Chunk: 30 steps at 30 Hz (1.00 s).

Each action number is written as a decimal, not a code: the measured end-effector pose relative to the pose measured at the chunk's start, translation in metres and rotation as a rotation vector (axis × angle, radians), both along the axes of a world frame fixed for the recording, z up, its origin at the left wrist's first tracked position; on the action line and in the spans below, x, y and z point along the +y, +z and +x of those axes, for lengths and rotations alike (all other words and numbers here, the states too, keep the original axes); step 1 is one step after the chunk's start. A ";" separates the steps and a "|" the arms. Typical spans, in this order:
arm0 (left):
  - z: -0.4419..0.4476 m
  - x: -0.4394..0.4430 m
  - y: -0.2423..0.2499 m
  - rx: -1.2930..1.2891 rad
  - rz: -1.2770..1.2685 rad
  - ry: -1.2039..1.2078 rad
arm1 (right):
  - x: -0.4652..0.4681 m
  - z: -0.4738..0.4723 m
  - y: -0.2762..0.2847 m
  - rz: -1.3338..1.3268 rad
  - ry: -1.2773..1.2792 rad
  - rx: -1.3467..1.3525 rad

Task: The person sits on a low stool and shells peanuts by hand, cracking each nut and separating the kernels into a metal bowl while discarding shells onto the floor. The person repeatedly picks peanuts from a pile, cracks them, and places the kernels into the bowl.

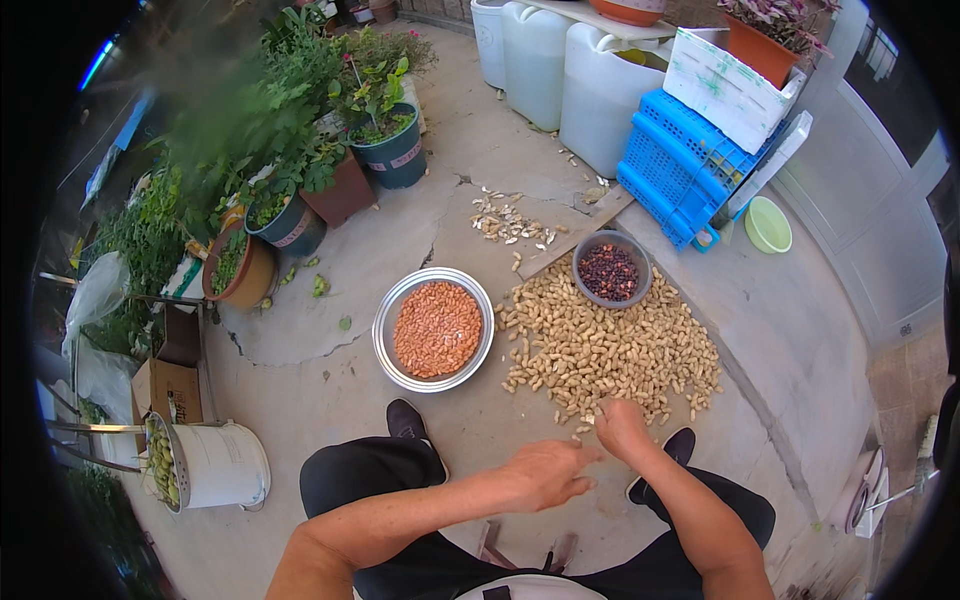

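Note:
My left hand (551,474) reaches across from the left above the concrete, its fingers spread and nothing visible in them. My right hand (622,431) is curled at the near edge of a heap of unshelled peanuts (615,349); a pale bit shows beside its fingertips, but whether it is gripped is unclear. Left of the heap, a round metal basin (381,341) holds shelled reddish-pink peanut kernels (437,328). A grey plastic bowl (646,279) of dark purple and reddish kernels (606,271) rests on the heap's far side.
Empty peanut shells (510,221) lie beyond a wooden board (574,236). Blue plastic crates (671,169) and white plastic jugs (604,97) stand at the back right. Potted plants (390,150) line the left. A white bucket (225,465) lies on its side, and a green basin (768,225) leans far right.

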<state>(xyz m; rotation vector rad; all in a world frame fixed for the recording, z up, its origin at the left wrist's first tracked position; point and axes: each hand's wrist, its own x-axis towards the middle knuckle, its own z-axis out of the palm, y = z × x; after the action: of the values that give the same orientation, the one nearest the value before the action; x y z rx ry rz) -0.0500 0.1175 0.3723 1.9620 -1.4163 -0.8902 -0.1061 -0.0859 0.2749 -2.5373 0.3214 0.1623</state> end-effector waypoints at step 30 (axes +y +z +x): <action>0.013 0.026 0.015 -0.637 0.119 0.052 | -0.046 0.129 -0.168 -0.483 0.197 0.199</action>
<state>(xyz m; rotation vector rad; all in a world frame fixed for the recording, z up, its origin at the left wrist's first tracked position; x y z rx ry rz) -0.0373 0.1435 0.3877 2.4943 -1.6581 -0.3304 0.0229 -0.1320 0.1072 -3.0391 0.2028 0.4642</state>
